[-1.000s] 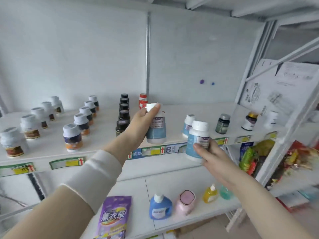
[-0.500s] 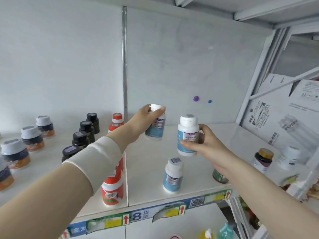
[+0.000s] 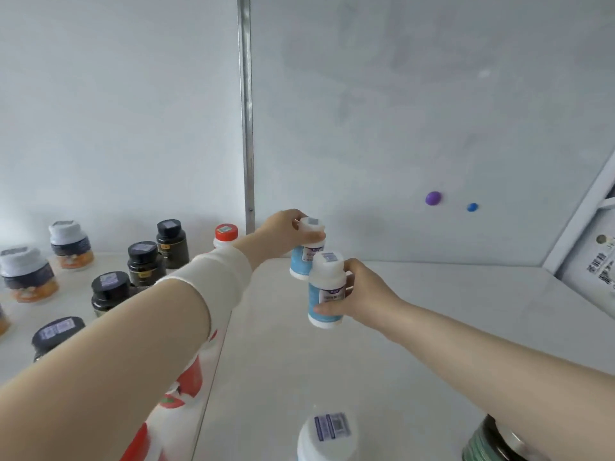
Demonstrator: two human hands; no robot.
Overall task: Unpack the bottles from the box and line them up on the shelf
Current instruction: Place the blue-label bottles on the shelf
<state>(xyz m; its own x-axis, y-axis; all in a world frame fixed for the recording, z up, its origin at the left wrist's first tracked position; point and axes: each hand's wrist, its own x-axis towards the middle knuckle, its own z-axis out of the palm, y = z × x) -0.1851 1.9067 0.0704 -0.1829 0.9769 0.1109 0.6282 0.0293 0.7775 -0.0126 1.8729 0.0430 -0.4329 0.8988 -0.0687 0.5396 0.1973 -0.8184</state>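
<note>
My left hand [image 3: 283, 232] grips the white cap of a blue-and-white bottle [image 3: 299, 262] near the back of the white shelf [image 3: 432, 311]. My right hand [image 3: 361, 294] holds a second blue-and-white bottle [image 3: 325, 289] by its side, just in front of the first. Whether either bottle stands on the shelf or hangs just above it, I cannot tell. A third bottle of the same kind [image 3: 324, 435] stands at the front edge, seen from above. The box is out of view.
Left of the metal upright [image 3: 246, 111] stand rows of black-capped bottles [image 3: 143, 261], white-capped orange bottles [image 3: 28, 274] and red-capped bottles [image 3: 225, 235]. A dark green jar [image 3: 492, 444] sits under my right forearm. A printed carton [image 3: 599, 271] leans at the right end.
Both hands moved toward the back of the shelf and lower; the right bottle came in close behind the left one. The camera moved closer and tilted down.
</note>
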